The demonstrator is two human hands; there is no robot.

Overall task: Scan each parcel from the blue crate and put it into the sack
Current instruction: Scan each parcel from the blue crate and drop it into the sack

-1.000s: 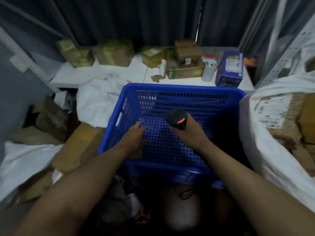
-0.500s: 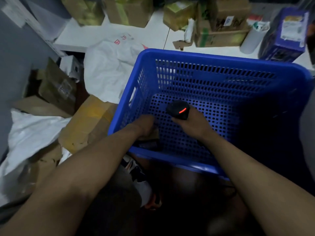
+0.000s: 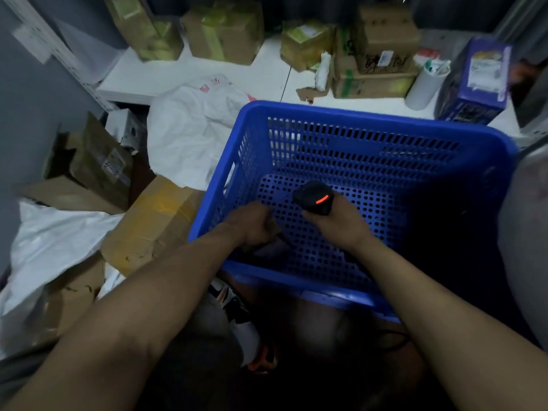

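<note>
has closed left hand [image 3: 254, 225] since a second ago: then flat and spread on the floor of crate [image 3: 370, 112], now down in the near left corner, fingers [image 3: 270, 229] curled round a small dim parcel [image 3: 274, 249]. cannot tell firmness of that hold, nor any lift yet; looks to sit on the crate floor, tight against the near wall. keeps right hand [image 3: 341, 226] in much the same place, over the middle of the floor, wrapped round scanner [image 3: 314, 198] with red bar lit and head aimed forward, not at parcel. has also leaned in, bringing crate larger into view and pushing tabletop [image 3: 184, 75] and its cartons [image 3: 225, 28] up toward the top edge.

shows no other parcel on the perforated floor, though cannot rule one out in the shadowed far right part. reads, then, as the last or nearly last pick. means for the task: grasp about made, scan and drop not yet done. calls next for lifting parcel clear of the wall, turning its label up to scanner, then carrying it across to sack [image 3: 526, 226], taken to be the pale bulk at the right edge just beside crate. risks losing so small a thing from a pinch in the corner, or meeting a label turned face down in poor light and needing a second turn before any read.
</note>
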